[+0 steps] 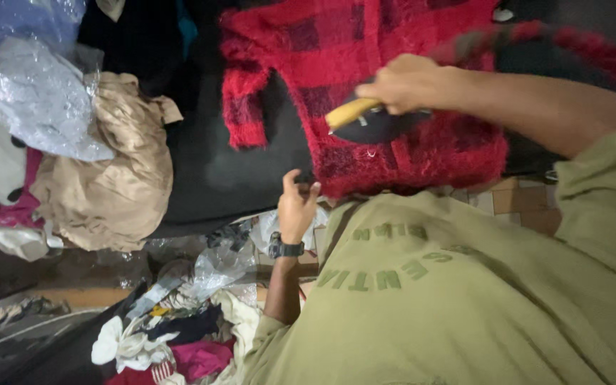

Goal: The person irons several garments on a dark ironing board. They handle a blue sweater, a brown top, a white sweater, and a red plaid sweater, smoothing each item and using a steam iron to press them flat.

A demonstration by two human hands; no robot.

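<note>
At the far left lies a crumpled clear plastic bag (40, 100), and just beside it a heap of tan satin cloth (112, 178) rests against the edge of a dark padded surface (215, 164). Below these, near the bottom left, a jumble of mixed clothes (172, 342) in white, pink and dark colours is piled together with more plastic wrap.

Moving right, the left hand (297, 207) comes up from the lower middle, a dark wristwatch (284, 249) on its wrist. Its fingers are curled and the thumb and fingertips are pinched together on the lower left hem of the red fuzzy sweater (365, 71), so this hand is closed on the fabric edge.

The sweater is spread flat on the dark padded surface, filling the upper middle of the view. It has a darker checked pattern, and one sleeve hangs down on its left side, ending in a ribbed cuff.

Further right, the right hand (411, 82) is wrapped in a firm fist around the yellowish handle of a clothes iron (372, 121). The iron's dark body sits pressed on the sweater near its lower middle, with the handle end pointing left. The right forearm stretches off to the right edge.

Nearest the camera, the person's olive green shirt (450, 299) fills the lower right.
</note>
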